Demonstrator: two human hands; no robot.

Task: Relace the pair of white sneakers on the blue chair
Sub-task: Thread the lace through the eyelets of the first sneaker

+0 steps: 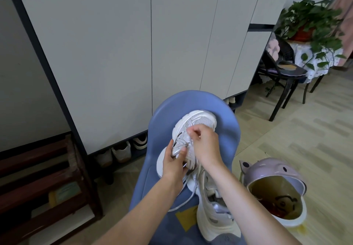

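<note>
You are looking down at a blue chair (227,130) set before tall pale cupboard doors (114,53), with both white sneakers on its seat. The far sneaker (202,119) lies with its mesh toe pointing away from you, and both your hands work on it. Your left hand (174,161) grips the side of the shoe near its eyelets, fingers curled round the upper. Your right hand (204,142) pinches what looks like the lace (188,201) at the eyelet row, fingertips drawn together on it. A loose run of lace trails down across the seat towards you, so this shoe seems only partly threaded. The near sneaker (214,218) lies just beside it, closer to you, its throat gaping and no lacing visible, so it appears still to be done. A lilac bin (271,170) with a cartoon face drawn inside stands just to the right. No brand name or writing can be read anywhere.
</note>
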